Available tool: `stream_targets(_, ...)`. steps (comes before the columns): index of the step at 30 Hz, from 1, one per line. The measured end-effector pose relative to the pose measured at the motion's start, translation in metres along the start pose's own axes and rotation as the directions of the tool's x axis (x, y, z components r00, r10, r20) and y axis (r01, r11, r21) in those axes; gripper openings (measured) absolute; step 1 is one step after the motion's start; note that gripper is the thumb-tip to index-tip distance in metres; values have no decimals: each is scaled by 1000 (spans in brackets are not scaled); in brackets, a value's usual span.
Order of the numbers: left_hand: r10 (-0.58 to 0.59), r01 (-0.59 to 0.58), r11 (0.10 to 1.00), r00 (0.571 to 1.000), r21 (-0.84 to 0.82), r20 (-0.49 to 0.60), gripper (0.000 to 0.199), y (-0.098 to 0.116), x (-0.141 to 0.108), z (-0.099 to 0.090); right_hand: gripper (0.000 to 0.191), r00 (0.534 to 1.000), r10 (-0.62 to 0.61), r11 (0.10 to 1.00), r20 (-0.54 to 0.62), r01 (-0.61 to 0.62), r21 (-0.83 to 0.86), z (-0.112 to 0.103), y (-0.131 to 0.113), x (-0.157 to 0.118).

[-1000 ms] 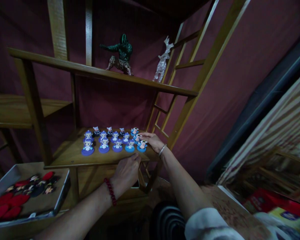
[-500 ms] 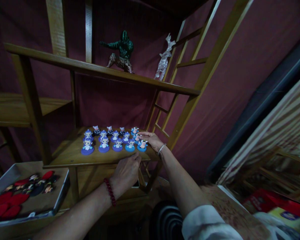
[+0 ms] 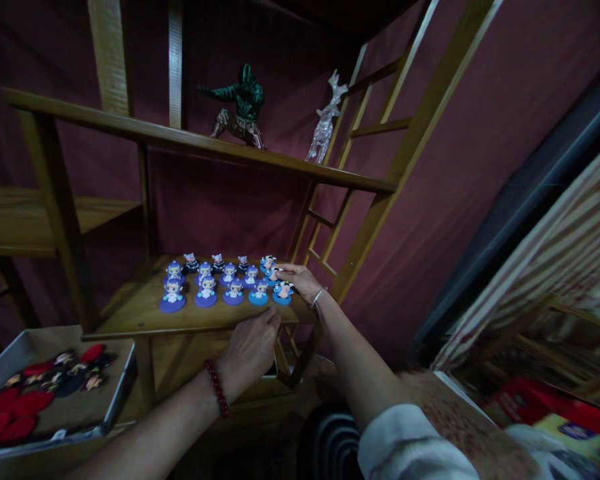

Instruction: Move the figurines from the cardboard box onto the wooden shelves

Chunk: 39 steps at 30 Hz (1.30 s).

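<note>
Small figurines on round bases stand in rows on the wooden shelf. Several purple ones, such as the front-left figurine, fill the left and middle, with dark-based figurines behind. At the right end are blue-based figurines. My right hand reaches in from the right, its fingers closed at the middle blue-based figurine of that end column. My left hand is closed at the shelf's front edge, below the blue-based figurines; its fingertips are mostly hidden, and nothing shows in it.
On the upper shelf stand a green warrior statue and a clear deer figure. A box with red-based figurines sits lower left. A slatted wooden side frame rises at the right.
The whole view has shifted slightly. Both hands hold nearly the same places relative to the shelf and the figurines.
</note>
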<state>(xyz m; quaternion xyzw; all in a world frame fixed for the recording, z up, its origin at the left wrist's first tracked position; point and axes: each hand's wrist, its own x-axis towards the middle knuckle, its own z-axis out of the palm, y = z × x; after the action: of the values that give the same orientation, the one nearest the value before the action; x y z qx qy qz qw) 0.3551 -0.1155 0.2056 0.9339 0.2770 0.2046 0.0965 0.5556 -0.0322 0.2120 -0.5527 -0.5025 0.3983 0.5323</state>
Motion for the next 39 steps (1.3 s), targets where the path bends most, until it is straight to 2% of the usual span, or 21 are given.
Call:
stream_targets(9, 8, -8, 1000, 1000, -2, -24, 48, -3, 0, 4, 37, 1000, -12, 1000, 2, 12, -16, 0, 2, 0)
stream_targets(13, -2, 2, 1000, 1000, 3, -18, 48, -2, -1, 3, 40, 998, -62, 997, 24, 63, -34, 0, 0, -4)
stream_targets(20, -3, 3, 1000, 1000, 7, -12, 46, -1, 0, 3, 44, 976, -102, 995, -192, 103, -7, -3, 8, -13)
stream_targets(25, -14, 15, 1000, 1000, 13, -25, 46, 1, -2, 1, 45, 945, -98, 994, -312, 108, 14, -5, 11, -31)
stream_targets(32, -9, 10, 999, 1000, 46, -19, 44, 3, -3, 2, 45, 977, -100, 995, -187, 93, -46, 2, 4, -62)
stream_targets(39, 7, -3, 997, 999, 74, -48, 41, 3, -5, 5, 39, 992, -55, 993, -112, 42, -114, 13, 0, -61)
